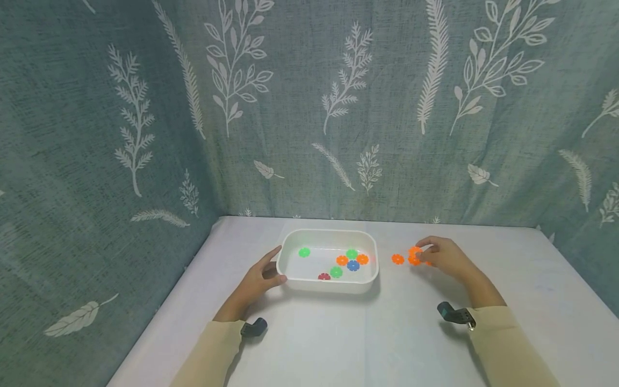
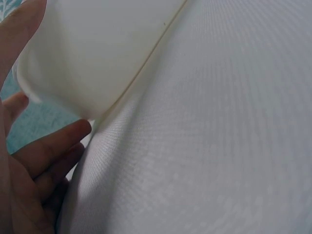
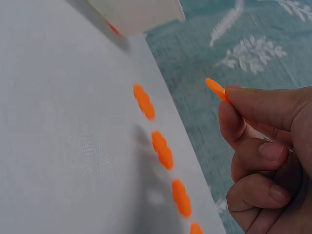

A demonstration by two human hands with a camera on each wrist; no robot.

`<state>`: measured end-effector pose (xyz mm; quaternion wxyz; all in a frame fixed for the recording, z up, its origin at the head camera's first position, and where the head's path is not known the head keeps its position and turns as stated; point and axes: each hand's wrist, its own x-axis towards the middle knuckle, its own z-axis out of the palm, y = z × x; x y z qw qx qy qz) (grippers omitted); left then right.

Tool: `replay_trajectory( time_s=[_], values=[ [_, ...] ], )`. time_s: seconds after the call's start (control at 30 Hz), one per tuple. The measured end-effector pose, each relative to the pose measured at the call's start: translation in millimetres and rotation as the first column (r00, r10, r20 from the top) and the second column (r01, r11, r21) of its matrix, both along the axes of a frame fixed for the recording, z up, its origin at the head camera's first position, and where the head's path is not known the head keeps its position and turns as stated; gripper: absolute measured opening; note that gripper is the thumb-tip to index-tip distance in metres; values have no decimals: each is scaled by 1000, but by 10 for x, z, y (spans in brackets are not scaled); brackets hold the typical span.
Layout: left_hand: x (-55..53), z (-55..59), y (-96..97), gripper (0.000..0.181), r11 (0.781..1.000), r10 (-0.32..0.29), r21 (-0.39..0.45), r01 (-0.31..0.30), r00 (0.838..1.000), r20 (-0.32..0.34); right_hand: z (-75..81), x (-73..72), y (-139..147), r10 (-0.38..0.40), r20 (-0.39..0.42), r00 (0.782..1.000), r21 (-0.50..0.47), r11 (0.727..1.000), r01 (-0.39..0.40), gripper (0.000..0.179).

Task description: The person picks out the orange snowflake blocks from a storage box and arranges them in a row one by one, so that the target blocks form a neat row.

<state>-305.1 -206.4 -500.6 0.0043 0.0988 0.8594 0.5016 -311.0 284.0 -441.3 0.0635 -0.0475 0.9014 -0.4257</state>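
My right hand (image 1: pixel 446 257) pinches an orange notched disc (image 3: pixel 216 89) between thumb and forefinger, raised above the table, with the other fingers curled in. Below it, several more orange discs (image 3: pixel 162 149) lie in a row, to the right of a white plastic tray (image 1: pixel 321 287). At the tray's left end is my left hand (image 1: pixel 253 285), thumb by the front corner and forefinger along the left rim, fingers spread and fairly straight. Inside the tray lie green discs (image 1: pixel 304 252), orange discs (image 1: pixel 342 260), a blue disc (image 1: pixel 353 265) and a red disc (image 1: pixel 324 277).
A white cloth (image 1: pixel 329 344) covers the table. Behind it and on the left hangs a blue-green curtain (image 1: pixel 300 118) with white leaf patterns. Dark wrist mounts (image 1: pixel 454 313) sit on both sleeves.
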Motion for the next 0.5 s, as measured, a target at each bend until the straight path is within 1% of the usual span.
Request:
replay_trajectory(
  time_s=[0.23, 0.5],
  values=[
    [8, 3, 3, 87, 1000, -2, -5, 2, 1000, -10, -49, 41, 248, -30, -15, 999, 1, 1000, 30, 41],
    [8, 0, -12, 87, 1000, -9, 3, 9, 1000, -18, -69, 121, 436, -63, -7, 998, 64, 996, 63, 42]
  ],
)
